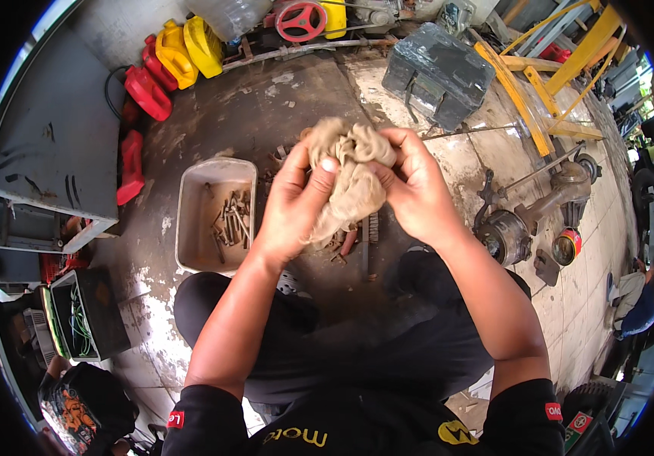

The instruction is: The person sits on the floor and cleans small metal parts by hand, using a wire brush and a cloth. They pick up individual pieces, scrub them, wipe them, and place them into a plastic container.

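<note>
A crumpled beige rag [351, 178] is bunched up between my two hands, in front of my chest and above the floor. My left hand [296, 197] grips its left side, the thumb pressed on top. On the other side my right hand [417, 186] pinches the cloth between thumb and fingers. Whether something is wrapped inside the rag, I cannot tell. Below it, partly hidden by the rag and my hands, several rusty metal pieces [347, 242] lie on the floor. A pale plastic tub [190, 220] with rusty bolts [234, 218] in it stands to the left.
A black toolbox [437, 72] sits beyond my right hand, near a yellow frame [521, 99]. An axle assembly [540, 209] and a small can [566, 247] are on the right. Red and yellow jerrycans [179, 53] stand far left beside a grey cabinet [53, 144]. Two people are farther off.
</note>
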